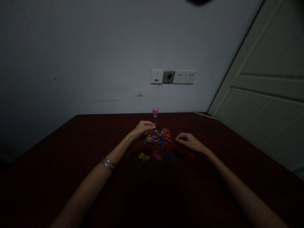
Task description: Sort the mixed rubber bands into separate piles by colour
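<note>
A heap of small, many-coloured rubber bands (pixel 158 136) lies in the middle of the dark red table (pixel 147 193). At its back left edge is my left hand (pixel 143 127), with thumb and fingers pressed together. My right hand (pixel 187 141) is just right of the heap, its thumb and forefinger closed in a pinch. Whatever either hand might hold is too small to make out. Nearer me, sorted bands lie in a row: a yellow group (pixel 143 156), a pink group (pixel 157 155), a blue group (pixel 169 157), a black group (pixel 179 153) and a red group (pixel 189 153).
Behind the heap stands a clear bottle (pixel 155 119) with a pink cap. Sockets and switches (pixel 180 77) sit on the pale wall at the back. A panelled white door (pixel 266 88) is at the right, and a thin strip (pixel 205 116) lies by the table's back right corner.
</note>
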A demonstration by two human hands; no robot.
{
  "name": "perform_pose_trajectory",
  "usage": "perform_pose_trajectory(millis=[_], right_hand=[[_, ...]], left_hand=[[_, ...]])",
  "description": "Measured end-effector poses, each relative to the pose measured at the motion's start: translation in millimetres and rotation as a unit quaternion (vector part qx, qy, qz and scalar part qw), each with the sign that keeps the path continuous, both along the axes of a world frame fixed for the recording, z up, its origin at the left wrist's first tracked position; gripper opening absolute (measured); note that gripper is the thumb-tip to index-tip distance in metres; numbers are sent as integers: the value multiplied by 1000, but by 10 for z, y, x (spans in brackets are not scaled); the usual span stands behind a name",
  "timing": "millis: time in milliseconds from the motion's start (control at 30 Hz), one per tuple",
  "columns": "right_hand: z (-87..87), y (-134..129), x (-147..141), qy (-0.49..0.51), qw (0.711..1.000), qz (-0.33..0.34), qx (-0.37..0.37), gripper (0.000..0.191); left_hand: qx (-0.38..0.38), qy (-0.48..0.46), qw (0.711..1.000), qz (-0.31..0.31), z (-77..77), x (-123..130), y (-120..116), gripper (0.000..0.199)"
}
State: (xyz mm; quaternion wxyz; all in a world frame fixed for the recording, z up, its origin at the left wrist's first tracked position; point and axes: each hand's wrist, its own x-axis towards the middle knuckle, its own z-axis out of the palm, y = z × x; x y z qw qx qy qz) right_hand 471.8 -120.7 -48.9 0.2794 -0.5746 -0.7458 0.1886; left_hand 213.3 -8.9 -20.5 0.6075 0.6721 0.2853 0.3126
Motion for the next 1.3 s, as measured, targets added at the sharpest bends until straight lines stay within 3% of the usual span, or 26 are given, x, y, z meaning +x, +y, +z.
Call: perform_pose_trajectory(millis=[233, 500, 700, 967, 1300], right_hand=[[26, -14, -139, 25, 999, 26, 34, 24], [18, -21, -562, 80, 992, 15, 94, 36], [29, -5, -733, 86, 989, -17, 119, 30], [47, -4, -729, 67, 990, -20, 125, 22], [88, -57, -569, 46, 993, 10, 104, 24]], left_hand=[[-98, -102, 990, 15, -119, 116, -40, 29], [-126, -104, 986, -15, -109, 302, -275, 30], [-137, -101, 985, -28, -147, 335, -322, 32], [-139, -86, 986, -34, -158, 361, -379, 33], [-126, -92, 988, 1, -110, 238, -215, 31]])
